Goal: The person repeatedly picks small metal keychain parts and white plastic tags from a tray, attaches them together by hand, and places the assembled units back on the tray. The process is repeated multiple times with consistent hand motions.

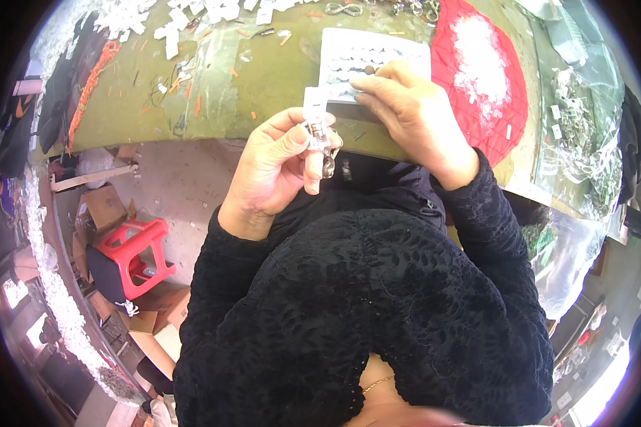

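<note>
My left hand is closed, pinching a small white card upright between thumb and fingers. A shiny silver-coloured metal piece sits at the card's lower part, and more of it dangles by the fingers; its exact kind is too small to tell. To the right, my right hand reaches over a white sheet with rows of small, round, grey pieces on it. Its thumb and forefinger are pressed together at the sheet's lower part. Whatever they hold, if anything, is hidden.
A red cloth bearing a heap of clear small pieces lies right of the sheet. White tags and orange scraps are scattered across the green table. Clear plastic bags occupy the right end. A red stool and cardboard boxes stand at lower left.
</note>
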Tool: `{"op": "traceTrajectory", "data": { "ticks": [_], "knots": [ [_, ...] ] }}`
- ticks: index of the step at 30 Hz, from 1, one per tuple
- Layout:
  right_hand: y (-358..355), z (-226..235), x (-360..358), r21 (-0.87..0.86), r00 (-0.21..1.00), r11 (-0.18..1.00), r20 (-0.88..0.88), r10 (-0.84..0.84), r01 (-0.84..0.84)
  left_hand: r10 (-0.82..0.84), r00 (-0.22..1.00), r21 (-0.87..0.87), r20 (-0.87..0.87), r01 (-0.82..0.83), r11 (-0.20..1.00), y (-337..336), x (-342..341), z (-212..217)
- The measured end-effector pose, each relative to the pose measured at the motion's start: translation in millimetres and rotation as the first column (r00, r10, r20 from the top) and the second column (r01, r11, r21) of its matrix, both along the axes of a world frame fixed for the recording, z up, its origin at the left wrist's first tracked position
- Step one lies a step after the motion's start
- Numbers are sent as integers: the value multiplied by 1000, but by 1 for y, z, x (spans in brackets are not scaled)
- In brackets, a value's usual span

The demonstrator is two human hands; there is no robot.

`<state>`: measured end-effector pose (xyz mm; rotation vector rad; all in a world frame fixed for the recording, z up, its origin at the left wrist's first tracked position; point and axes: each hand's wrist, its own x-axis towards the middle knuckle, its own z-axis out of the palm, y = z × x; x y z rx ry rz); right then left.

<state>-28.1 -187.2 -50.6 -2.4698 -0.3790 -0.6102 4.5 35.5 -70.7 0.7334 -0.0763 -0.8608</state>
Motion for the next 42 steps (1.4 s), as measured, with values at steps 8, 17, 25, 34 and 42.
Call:
{"op": "traceTrajectory", "data": {
  "ticks": [8, 17, 25, 34, 42],
  "knots": [
    [0, 11, 4, -172, 997, 985, -79, 16, -30, 13, 995, -108, -95, -24, 994, 1, 3, -4],
    [-11, 15, 18, -261, 997, 965, 70, 43, -23, 40, 992, -95, -117, -52, 994, 2, 5, -2],
    [-18, 15, 18, -165, 998, 984, 7, 68, -66, 42, 994, -67, -102, -49, 996, -2, 5, -4],
    [-14, 15, 23, -216, 993, 970, -28, 113, -117, 56, 983, -33, -176, -62, 997, -5, 3, -3],
    [-4, 31, 15, 25, 966, 967, -49, 256, -255, -13, 991, -130, -131, -4, 992, -7, 3, -5]
  ]
}}
